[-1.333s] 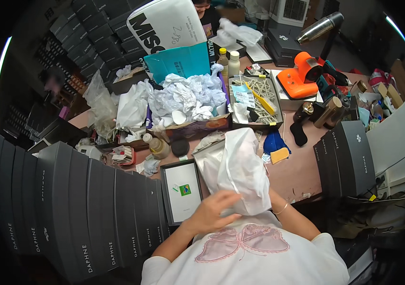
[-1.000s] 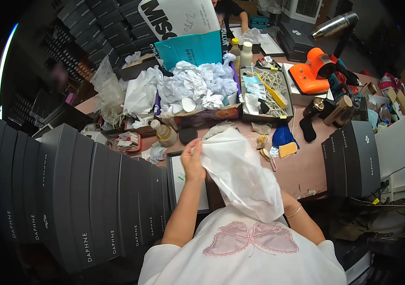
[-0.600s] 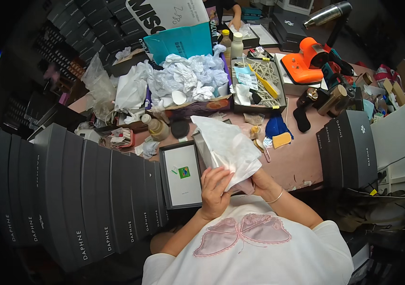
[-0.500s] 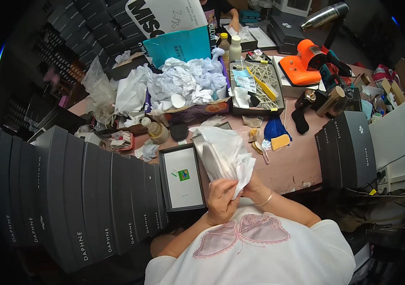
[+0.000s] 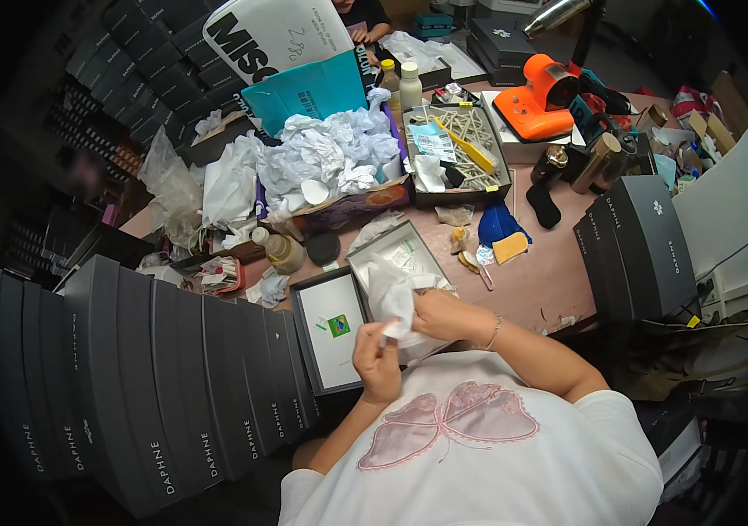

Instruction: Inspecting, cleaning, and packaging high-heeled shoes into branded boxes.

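Observation:
A piece of thin white wrapping [image 5: 393, 296], like tissue paper or soft cloth, is bunched up in front of my chest. My left hand [image 5: 379, 361] pinches its near edge between thumb and fingers. My right hand [image 5: 446, 317] is closed at its right side, fingers partly hidden in the folds. I cannot make out whether anything lies inside. Beneath it stands an open box [image 5: 415, 238] with a pale inside and small printed slips at its far end. Left of that, touching it, lies a dark-rimmed shallow box part [image 5: 335, 355] with a green card on its white bottom.
Dark shoeboxes [image 5: 159, 386] line the left side, with more boxes [image 5: 630, 263] at the right. Behind are a bin of crumpled paper [image 5: 339, 210], a tray of sticks [image 5: 470, 181], bottles [image 5: 282, 252] and an orange device [image 5: 536, 110]. Another person's hand [image 5: 365, 37] shows at the back.
The wrapping, held upright and spread before, is now lower and more bunched, uncovering the open box. My right hand has moved up and forward over the box; my left has shifted slightly left.

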Demonstrator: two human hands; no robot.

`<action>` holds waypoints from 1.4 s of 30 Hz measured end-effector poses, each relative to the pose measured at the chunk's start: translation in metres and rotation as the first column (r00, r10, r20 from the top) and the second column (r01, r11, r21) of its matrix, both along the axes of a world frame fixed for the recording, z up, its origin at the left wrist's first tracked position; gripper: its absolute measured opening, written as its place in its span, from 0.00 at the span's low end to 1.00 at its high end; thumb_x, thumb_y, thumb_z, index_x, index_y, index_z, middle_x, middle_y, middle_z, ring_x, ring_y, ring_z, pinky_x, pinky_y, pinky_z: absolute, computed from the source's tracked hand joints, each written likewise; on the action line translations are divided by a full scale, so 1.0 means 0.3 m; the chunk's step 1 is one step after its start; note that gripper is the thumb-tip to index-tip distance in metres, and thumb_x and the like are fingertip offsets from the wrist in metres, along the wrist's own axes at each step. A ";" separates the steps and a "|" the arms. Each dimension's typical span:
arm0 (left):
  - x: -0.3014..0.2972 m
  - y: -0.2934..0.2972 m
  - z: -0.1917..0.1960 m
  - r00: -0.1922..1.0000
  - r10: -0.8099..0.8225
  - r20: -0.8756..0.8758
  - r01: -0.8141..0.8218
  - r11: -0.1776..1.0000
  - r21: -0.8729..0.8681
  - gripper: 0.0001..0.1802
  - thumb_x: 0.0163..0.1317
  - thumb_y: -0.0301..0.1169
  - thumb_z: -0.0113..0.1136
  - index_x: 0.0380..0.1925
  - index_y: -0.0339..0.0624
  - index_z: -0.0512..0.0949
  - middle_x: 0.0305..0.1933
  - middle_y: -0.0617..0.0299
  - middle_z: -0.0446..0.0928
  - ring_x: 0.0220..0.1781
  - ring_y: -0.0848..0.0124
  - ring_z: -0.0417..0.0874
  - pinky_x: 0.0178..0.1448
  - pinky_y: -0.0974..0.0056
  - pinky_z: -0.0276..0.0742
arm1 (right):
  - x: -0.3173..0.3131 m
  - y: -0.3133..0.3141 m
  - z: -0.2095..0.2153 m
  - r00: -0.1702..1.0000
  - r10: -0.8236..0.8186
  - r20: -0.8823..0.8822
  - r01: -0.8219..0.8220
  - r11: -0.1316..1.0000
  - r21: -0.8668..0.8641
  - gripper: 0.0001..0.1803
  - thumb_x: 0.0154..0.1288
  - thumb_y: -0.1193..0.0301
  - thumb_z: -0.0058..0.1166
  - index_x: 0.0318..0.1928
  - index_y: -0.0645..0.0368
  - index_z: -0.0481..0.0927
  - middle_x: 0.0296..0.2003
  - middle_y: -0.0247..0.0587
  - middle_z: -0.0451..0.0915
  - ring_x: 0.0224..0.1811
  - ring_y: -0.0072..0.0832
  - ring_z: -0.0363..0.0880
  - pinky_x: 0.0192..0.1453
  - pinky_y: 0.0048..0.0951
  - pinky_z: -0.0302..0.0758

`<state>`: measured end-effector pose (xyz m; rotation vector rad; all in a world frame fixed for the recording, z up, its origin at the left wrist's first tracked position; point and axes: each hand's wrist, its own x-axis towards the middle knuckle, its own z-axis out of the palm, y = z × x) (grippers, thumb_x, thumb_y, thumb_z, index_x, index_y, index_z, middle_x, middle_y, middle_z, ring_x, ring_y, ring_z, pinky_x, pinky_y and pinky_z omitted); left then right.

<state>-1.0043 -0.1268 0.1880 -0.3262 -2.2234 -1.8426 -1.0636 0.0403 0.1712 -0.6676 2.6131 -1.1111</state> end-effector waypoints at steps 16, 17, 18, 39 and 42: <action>0.045 -0.008 0.018 0.931 -0.155 0.330 -0.024 0.876 0.481 0.09 0.70 0.30 0.49 0.46 0.37 0.68 0.34 0.62 0.76 0.26 0.80 0.75 0.30 0.74 0.75 | 0.192 0.088 0.311 0.893 0.276 -0.355 -0.087 0.881 0.465 0.31 0.55 0.74 0.51 0.62 0.61 0.65 0.51 0.52 0.70 0.51 0.44 0.75 0.36 0.33 0.79; 0.046 -0.001 0.017 0.930 -0.164 0.329 -0.010 0.883 0.469 0.09 0.70 0.30 0.49 0.46 0.37 0.68 0.34 0.62 0.76 0.26 0.80 0.75 0.30 0.74 0.75 | 0.196 0.092 0.316 0.915 0.252 -0.314 -0.058 0.854 0.517 0.31 0.55 0.75 0.51 0.62 0.61 0.65 0.52 0.52 0.70 0.53 0.45 0.74 0.37 0.32 0.79; 0.042 0.000 0.004 0.934 -0.146 0.326 -0.027 0.881 0.473 0.09 0.70 0.30 0.48 0.45 0.37 0.68 0.34 0.62 0.75 0.26 0.80 0.74 0.30 0.74 0.74 | 0.190 0.094 0.330 0.910 0.287 -0.300 -0.087 0.839 0.538 0.30 0.54 0.75 0.52 0.60 0.62 0.68 0.53 0.52 0.69 0.53 0.46 0.74 0.37 0.31 0.79; 0.061 -0.087 0.010 0.996 -0.033 0.078 0.027 0.997 0.072 0.11 0.68 0.34 0.52 0.35 0.34 0.74 0.26 0.61 0.75 0.24 0.77 0.73 0.28 0.72 0.69 | 0.022 0.237 0.374 0.891 -0.178 -0.418 0.265 0.951 0.161 0.26 0.49 0.82 0.55 0.53 0.59 0.76 0.54 0.54 0.72 0.54 0.48 0.72 0.56 0.41 0.69; 0.028 -0.152 -0.012 0.987 -0.140 0.072 0.136 0.989 0.059 0.25 0.72 0.47 0.42 0.37 0.33 0.76 0.29 0.59 0.75 0.30 0.73 0.75 0.37 0.69 0.71 | -0.021 0.255 0.300 0.990 -0.108 -0.091 0.101 0.992 -0.079 0.28 0.44 0.85 0.49 0.51 0.62 0.76 0.43 0.55 0.79 0.44 0.48 0.78 0.50 0.41 0.74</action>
